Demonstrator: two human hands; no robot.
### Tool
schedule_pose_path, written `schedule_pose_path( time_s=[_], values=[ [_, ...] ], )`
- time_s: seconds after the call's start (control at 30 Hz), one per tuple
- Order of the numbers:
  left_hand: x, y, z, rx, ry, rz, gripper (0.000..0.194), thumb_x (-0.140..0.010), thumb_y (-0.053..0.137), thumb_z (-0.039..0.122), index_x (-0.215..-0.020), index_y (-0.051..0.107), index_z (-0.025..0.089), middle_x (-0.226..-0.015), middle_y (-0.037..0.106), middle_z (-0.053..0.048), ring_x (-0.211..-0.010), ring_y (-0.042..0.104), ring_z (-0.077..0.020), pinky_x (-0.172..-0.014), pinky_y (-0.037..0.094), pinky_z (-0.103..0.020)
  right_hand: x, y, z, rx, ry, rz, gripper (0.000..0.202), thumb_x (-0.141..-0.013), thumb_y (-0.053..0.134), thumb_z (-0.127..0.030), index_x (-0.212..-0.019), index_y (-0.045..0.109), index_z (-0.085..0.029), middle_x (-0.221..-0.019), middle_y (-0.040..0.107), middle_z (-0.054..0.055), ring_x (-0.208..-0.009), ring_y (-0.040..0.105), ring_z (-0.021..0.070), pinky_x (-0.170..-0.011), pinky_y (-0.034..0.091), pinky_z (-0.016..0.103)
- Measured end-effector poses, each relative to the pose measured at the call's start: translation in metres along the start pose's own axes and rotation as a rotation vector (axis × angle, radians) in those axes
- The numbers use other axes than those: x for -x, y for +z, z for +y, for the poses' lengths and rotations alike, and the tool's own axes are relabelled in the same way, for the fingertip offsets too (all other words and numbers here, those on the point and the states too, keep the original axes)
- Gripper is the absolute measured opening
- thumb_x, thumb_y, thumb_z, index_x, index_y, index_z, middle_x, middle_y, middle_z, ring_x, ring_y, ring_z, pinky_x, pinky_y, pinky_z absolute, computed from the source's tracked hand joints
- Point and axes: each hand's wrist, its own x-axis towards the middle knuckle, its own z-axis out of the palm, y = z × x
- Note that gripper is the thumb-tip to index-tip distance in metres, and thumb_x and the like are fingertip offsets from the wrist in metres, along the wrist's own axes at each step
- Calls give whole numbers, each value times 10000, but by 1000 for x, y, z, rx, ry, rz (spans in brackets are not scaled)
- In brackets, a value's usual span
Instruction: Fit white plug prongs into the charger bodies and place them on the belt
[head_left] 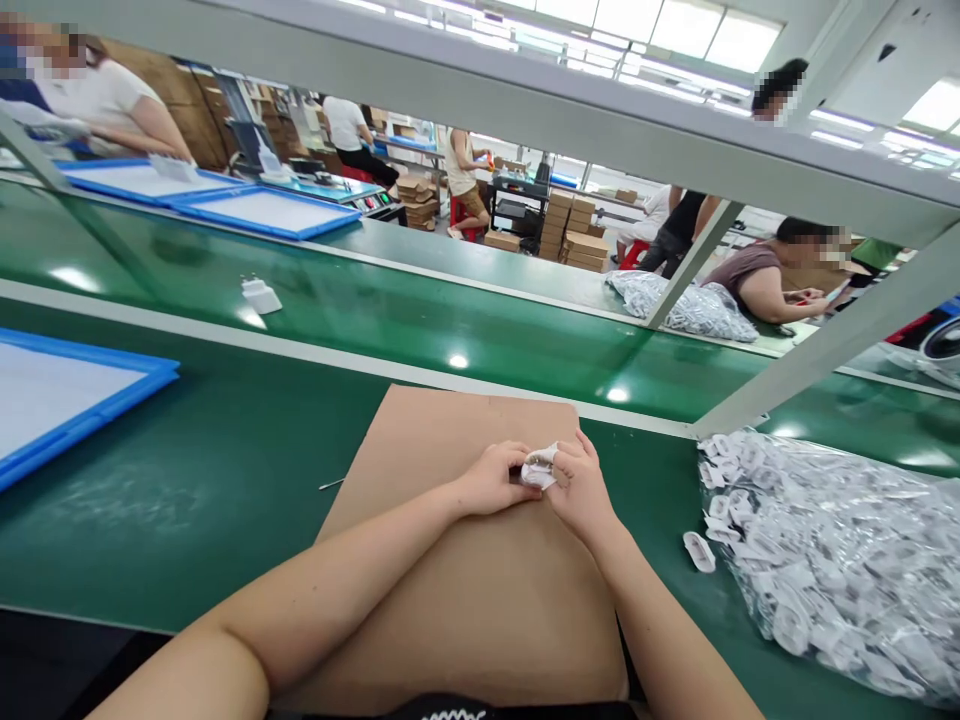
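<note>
Grasps a small white plastic part between the fingertips of the left hand and the right hand, over smooth brown cardboard with straight edges. Lies beneath both forearms too, flat on the dark green tabletop. Near the right hand, on its outer side, shows a loose oval shell, white and hollow; farther out, bulges a clear, crinkled plastic bag, full of similar white pieces. Out past the left hand, lies a thin pin, then a blue-rimmed tray with a flat white inside. Beyond the hands, on the glossy green belt, rests a blocky white two-pin plug. Looks pale and curved in the grip, partly hidden by fingers.
</note>
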Motion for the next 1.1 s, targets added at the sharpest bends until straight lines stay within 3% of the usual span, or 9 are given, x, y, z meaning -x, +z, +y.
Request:
schedule_pose_path(
  time_s=[0.3,0.37,0.43,0.53,0.63,0.87,1.0,1.1],
  values=[
    [-1,2,1,-39,28,-2,201,-805,794,386,-881,728,213,-995,738,-47,-964,642,-241,-886,478,-349,3,10,10,-74,32,23,197,-726,584,-97,-811,686,-243,-741,587,-15,-774,621,186,-1202,317,611],
    [-1,2,3,-95,37,2,176,-822,770,369,-863,717,206,-949,731,-46,-918,638,-234,-851,467,-347,7,20,15,-189,63,90,175,-785,619,-163,-892,727,-250,-802,637,9,-839,650,214,-1138,401,598],
    [0,3,5,-139,56,8,167,-842,748,359,-863,707,199,-922,722,-47,-889,637,-231,-837,462,-351,12,32,18,-377,107,154,201,-866,644,-263,-1042,741,-259,-919,684,39,-905,672,227,-1011,527,502],
    [2,3,7,-132,75,35,266,-845,739,325,-1083,699,211,-1083,729,-60,-991,650,-251,-905,471,-375,15,46,21,-592,170,193,386,-917,672,-357,-1292,654,-265,-1078,699,59,-981,689,216,-896,592,382],
    [4,2,8,-134,62,54,403,-849,701,278,-1241,635,213,-1169,712,-80,-1040,644,-268,-947,485,-411,13,48,21,-599,166,172,471,-944,655,-361,-1395,569,-258,-1150,677,69,-1013,688,209,-943,590,383],
    [12,7,-2,-238,31,67,388,-909,597,256,-1293,607,207,-1276,675,-139,-1187,627,-312,-1058,502,-519,14,42,16,-372,104,35,463,-996,515,-241,-1458,491,-230,-1277,571,134,-1181,611,261,-1064,533,487],
    [18,7,-7,-302,71,104,547,-925,557,246,-1471,515,229,-1388,637,-151,-1266,623,-311,-1084,525,-514,15,42,13,-376,205,1,544,-980,589,-276,-1500,433,-229,-1366,503,146,-1291,556,274,-1147,476,504],
    [22,4,-10,-379,87,98,535,-948,518,246,-1482,543,273,-1395,647,-116,-1263,638,-297,-1067,555,-482,14,38,10,-430,261,-20,732,-902,728,-370,-1533,380,-242,-1454,442,146,-1394,491,294,-1192,437,507]
  ],
)
